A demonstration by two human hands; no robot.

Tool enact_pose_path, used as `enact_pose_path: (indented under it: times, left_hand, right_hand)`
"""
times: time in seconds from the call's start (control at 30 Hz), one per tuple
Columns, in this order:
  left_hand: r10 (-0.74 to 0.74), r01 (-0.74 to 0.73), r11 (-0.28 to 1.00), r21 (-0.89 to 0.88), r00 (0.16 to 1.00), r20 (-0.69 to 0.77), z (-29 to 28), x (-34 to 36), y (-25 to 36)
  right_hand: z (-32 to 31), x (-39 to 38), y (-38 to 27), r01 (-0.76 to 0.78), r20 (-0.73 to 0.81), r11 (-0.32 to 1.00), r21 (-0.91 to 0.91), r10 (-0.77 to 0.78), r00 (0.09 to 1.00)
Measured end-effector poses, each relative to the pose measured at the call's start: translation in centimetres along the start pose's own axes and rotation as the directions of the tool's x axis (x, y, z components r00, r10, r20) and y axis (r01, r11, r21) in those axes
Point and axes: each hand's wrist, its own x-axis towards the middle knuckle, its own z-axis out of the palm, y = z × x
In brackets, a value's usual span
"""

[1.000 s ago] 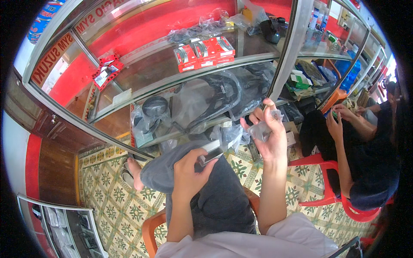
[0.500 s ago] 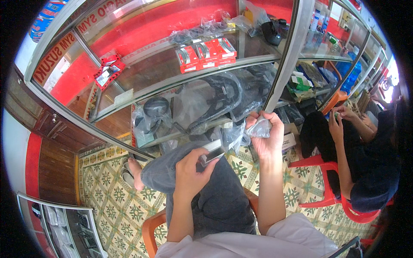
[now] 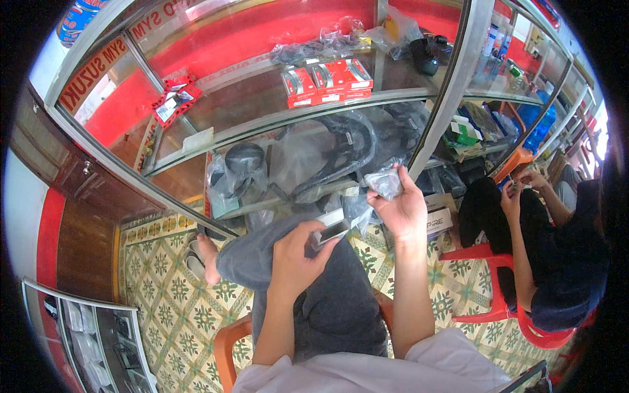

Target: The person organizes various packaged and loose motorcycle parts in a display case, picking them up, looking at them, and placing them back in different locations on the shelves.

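My left hand (image 3: pixel 298 259) grips a small silver-and-dark open box (image 3: pixel 329 230) above my bent knee in grey trousers (image 3: pixel 249 252). My right hand (image 3: pixel 405 211) is raised to the right of the box, fingers curled on a crumpled clear plastic packet (image 3: pixel 385 183), whose contents I cannot make out. Behind both hands stands a glass display cabinet (image 3: pixel 314 131) with bagged black parts (image 3: pixel 347 141) on its lower shelf.
Red boxes (image 3: pixel 327 82) sit on the cabinet's upper shelf. At right, a co-worker in dark clothes (image 3: pixel 557 262) sits on a red chair (image 3: pixel 491 304), hands on a small object. A smaller cabinet (image 3: pixel 92 337) stands at lower left above patterned floor tiles (image 3: pixel 170 295).
My right hand has moved slightly left, with the plastic packet now lifted higher in its fingers. The view has shifted slightly. My left hand keeps hold of the box.
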Motion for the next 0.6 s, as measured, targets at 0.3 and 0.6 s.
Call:
enact_pose_path:
  times: [0.3, 0.6]
  left_hand:
    - [-0.082, 0.085, 0.995, -0.056, 0.995, 0.053, -0.5, -0.1, 0.0]
    - [-0.064, 0.07, 0.994, -0.087, 0.996, 0.07, -0.6, -0.4, -0.7]
  right_hand:
    - [4.6, -3.4, 2.5, 0.181, 0.296, 0.8, -0.573, -0.005, 0.955]
    - [4.8, -3.2, 4.1, 0.371, 0.476, 0.491, -0.789, 0.106, 0.873]
